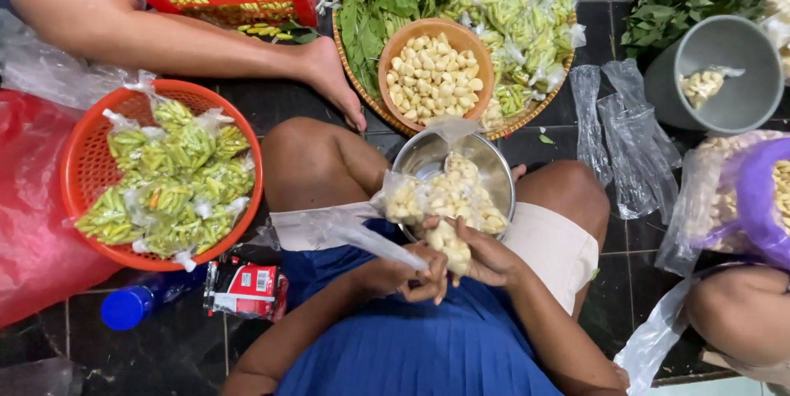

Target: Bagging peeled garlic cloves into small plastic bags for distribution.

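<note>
Blue pleated skirt (428, 355) of the seated person, at 6 o'clock, fills the near foreground.

Left side, 9 o'clock: red plastic sheet (33, 223); orange round basket (86, 157) of bagged green chillies; below it a blue-capped bottle (127, 307) and a small red packet (251, 289).

Centre: left hand (403, 274), fingers closed, pinching the twisted neck of a clear plastic bag (346, 231). Right hand (485, 258), just beside it, fingers curled around a small bag of peeled garlic cloves (448, 241). Steel bowl (485, 161) of garlic bags sits in the lap, directly above the hands.

At 12 o'clock: woven tray (527, 116) holding greens and an orange bowl (469, 38) of cloves.

Right side, 3 o'clock: empty clear bags (613, 132), grey bucket (741, 91), purple bag (761, 198).
</note>
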